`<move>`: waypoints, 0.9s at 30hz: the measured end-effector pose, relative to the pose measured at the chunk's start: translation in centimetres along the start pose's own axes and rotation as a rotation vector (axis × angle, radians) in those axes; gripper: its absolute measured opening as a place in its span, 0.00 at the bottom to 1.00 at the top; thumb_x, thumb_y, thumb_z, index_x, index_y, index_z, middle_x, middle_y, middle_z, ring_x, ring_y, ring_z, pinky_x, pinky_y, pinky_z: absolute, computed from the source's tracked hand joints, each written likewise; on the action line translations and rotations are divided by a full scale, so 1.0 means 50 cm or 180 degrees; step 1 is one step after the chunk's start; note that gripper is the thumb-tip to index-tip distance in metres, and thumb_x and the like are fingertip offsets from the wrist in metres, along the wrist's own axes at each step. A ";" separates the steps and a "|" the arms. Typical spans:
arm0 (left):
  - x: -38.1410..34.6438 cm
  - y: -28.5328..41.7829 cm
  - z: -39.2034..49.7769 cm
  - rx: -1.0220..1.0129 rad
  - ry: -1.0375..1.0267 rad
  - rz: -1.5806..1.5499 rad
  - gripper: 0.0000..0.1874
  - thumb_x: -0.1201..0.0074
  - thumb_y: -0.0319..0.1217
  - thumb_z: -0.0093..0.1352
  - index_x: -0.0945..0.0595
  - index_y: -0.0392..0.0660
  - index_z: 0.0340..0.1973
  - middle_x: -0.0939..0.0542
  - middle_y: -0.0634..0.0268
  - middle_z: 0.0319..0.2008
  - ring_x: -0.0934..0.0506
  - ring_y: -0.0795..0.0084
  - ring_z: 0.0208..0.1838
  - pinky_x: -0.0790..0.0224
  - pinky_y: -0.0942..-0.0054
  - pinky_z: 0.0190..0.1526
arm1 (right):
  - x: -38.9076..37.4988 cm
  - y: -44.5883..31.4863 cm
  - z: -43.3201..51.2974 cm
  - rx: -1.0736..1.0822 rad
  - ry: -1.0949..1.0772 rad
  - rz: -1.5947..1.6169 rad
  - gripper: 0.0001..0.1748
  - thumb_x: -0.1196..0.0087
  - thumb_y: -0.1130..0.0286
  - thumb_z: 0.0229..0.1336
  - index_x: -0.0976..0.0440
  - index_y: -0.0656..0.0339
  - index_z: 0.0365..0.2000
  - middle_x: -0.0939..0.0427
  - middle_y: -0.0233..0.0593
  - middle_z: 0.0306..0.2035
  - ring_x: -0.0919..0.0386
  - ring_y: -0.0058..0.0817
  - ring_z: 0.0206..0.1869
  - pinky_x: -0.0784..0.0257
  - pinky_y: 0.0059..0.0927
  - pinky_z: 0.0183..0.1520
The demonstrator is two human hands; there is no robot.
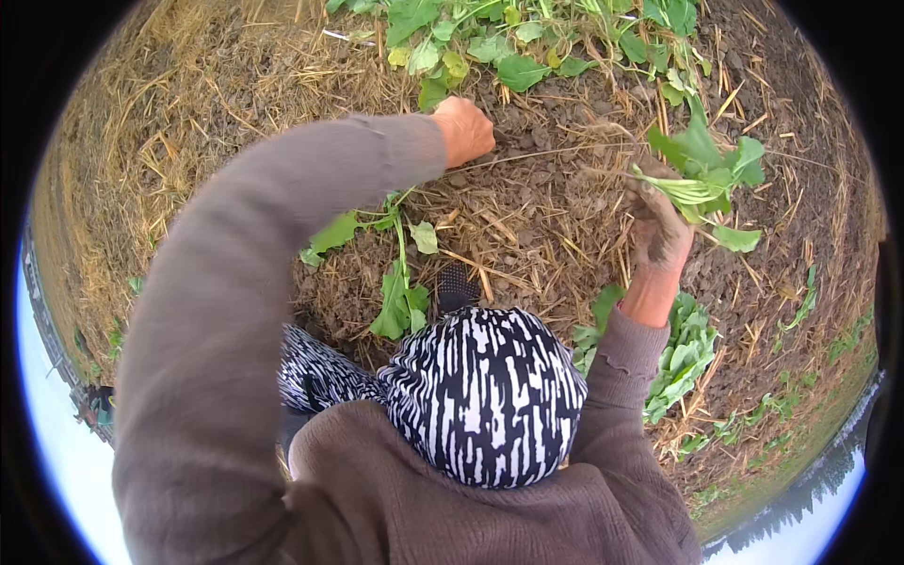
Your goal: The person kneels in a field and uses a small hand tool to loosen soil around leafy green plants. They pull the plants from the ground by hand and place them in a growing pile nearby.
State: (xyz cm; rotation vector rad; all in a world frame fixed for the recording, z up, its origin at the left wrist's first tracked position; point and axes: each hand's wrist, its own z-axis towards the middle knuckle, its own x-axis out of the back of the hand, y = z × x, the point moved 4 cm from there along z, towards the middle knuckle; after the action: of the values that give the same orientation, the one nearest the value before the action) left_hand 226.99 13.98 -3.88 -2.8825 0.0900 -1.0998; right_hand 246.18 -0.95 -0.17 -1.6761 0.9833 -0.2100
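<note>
My left hand is curled low over the soil, just below a pile of leafy green plants. Its fingertips are hidden, so whether it holds anything is unclear. In my right hand, smeared with soil, is a small bunch of leafy seedlings, with pale stems and thin roots pointing left. A thin string runs across the ground between the two hands and past the right one. Loose seedlings lie on the soil below my left forearm.
A heap of green leaves lies beside my right forearm, partly covered by it. Dry straw is strewn over the soil. My bent knee in patterned trousers and a dark shoe are near the middle. Small plants grow at the lower right.
</note>
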 end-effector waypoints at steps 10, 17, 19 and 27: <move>-0.078 0.035 0.026 0.0315 0.0485 -0.0647 0.06 0.47 0.27 0.60 0.19 0.39 0.32 0.22 0.58 0.29 0.20 0.68 0.34 0.26 0.69 0.30 | -0.134 0.108 0.125 -0.0322 -0.1600 -0.1807 0.09 0.42 0.76 0.49 0.25 0.66 0.34 0.20 0.40 0.30 0.20 0.28 0.32 0.23 0.23 0.32; -0.094 0.102 -0.011 0.0265 0.0230 -0.0954 0.11 0.46 0.28 0.61 0.19 0.42 0.39 0.22 0.60 0.35 0.21 0.66 0.40 0.26 0.69 0.37 | -0.161 0.184 0.143 -0.0630 -0.1668 -0.1717 0.10 0.41 0.72 0.48 0.24 0.65 0.33 0.20 0.38 0.30 0.20 0.23 0.31 0.25 0.19 0.28; -0.097 0.115 -0.023 0.0257 0.0245 -0.0986 0.11 0.46 0.28 0.61 0.19 0.42 0.39 0.22 0.60 0.35 0.21 0.66 0.40 0.26 0.69 0.37 | -0.147 0.203 0.130 -0.0568 -0.1543 -0.1755 0.10 0.40 0.72 0.48 0.24 0.64 0.32 0.20 0.37 0.29 0.20 0.22 0.30 0.26 0.18 0.27; -0.093 0.137 -0.053 0.0265 0.0385 -0.1111 0.09 0.47 0.28 0.60 0.18 0.41 0.35 0.23 0.61 0.35 0.21 0.66 0.38 0.27 0.69 0.32 | -0.089 0.276 0.099 -0.0414 -0.0942 -0.2869 0.12 0.42 0.65 0.46 0.22 0.64 0.30 0.21 0.40 0.26 0.21 0.30 0.29 0.28 0.27 0.32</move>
State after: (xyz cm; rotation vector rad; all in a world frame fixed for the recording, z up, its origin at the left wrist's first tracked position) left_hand 221.50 7.43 -5.49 -2.8215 -0.4595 -1.2924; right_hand 239.45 5.33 -12.41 -2.1037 -0.0299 -0.4756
